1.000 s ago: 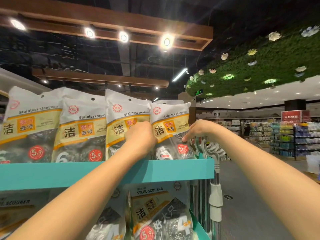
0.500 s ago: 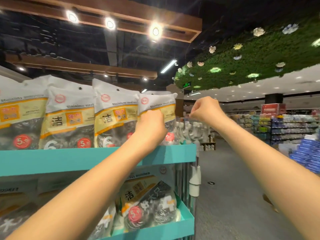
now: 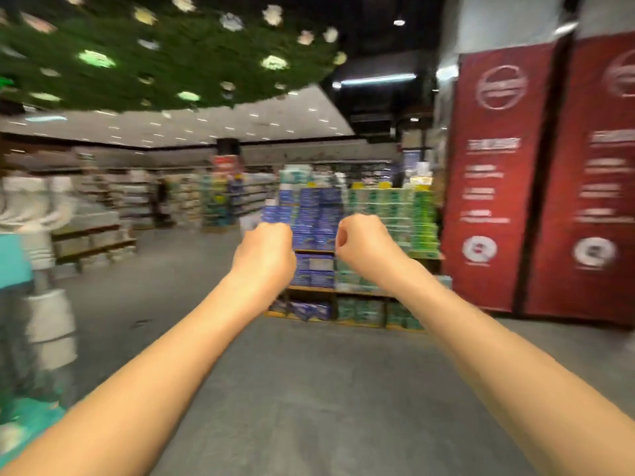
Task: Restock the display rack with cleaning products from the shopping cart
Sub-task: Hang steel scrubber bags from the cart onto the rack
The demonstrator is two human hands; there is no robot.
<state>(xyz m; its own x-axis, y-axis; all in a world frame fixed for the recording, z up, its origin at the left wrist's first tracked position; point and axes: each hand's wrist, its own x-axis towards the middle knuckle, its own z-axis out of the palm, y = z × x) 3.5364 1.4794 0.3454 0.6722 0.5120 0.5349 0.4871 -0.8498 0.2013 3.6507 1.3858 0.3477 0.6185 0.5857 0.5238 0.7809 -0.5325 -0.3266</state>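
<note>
My hands are both up in front of me, empty and curled into loose fists: the left hand (image 3: 264, 249) with its back toward me, the right hand (image 3: 364, 242) just beside it but not touching, thumb tucked over the fingers. Neither holds a product. I judge I am between loads, turned away from the display rack (image 3: 13, 259), of which only a teal edge shows at the far left. The shopping cart is not in view, so the next move calls for finding it, most likely by looking down or turning further, and picking up another cleaning product. Everything is smeared by motion. A pale blurred figure (image 3: 37, 214) stands at the left, and the stacked blue and green packs (image 3: 347, 235) behind my fists cannot be read.
</note>
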